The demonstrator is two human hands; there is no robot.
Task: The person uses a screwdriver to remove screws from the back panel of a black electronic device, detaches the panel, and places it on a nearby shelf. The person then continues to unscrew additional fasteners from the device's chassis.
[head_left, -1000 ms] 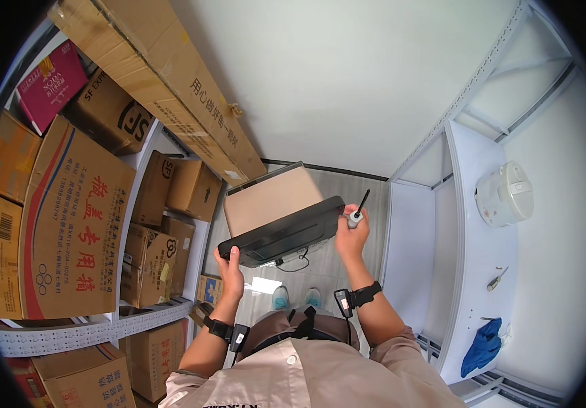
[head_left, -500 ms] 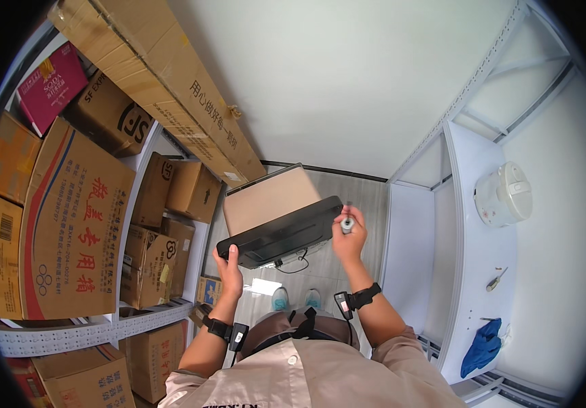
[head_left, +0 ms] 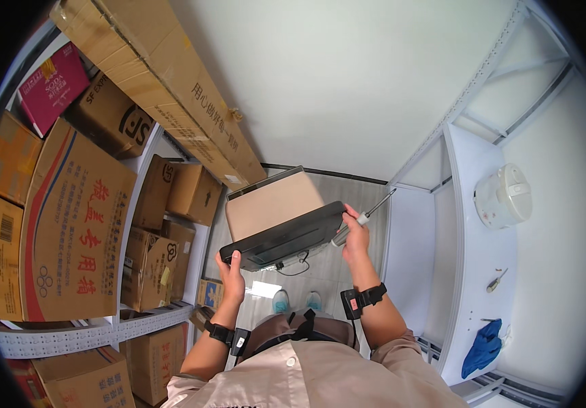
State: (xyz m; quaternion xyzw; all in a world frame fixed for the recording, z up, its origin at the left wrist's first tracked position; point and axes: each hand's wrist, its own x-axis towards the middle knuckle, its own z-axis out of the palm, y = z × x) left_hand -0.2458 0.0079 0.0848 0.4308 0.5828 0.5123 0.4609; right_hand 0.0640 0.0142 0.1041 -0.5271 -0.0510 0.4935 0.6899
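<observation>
My left hand (head_left: 230,273) grips the left end of a black rectangular panel (head_left: 300,233), thumb on its face. Fingers of my right hand (head_left: 355,234) touch the panel's right end and are closed round a screwdriver (head_left: 379,203), whose pale handle lies across the palm and whose metal shaft points up and right. The panel tilts, its right end farther away. A dark cord (head_left: 296,273) hangs below it. Directly behind lies a beige box-shaped body (head_left: 276,200) with a dark far edge; I cannot tell whether the two are joined.
Cardboard boxes (head_left: 75,224) fill the shelves on my left, and a long carton (head_left: 170,95) leans there. At right, a white shelf (head_left: 466,272) bears a white lidded appliance (head_left: 502,195), another screwdriver (head_left: 496,280) and a blue cloth (head_left: 482,348).
The screwdriver in my right hand has swung from pointing end-on to lying up and right. My right hand has shifted slightly right, and the panel slightly nearer me.
</observation>
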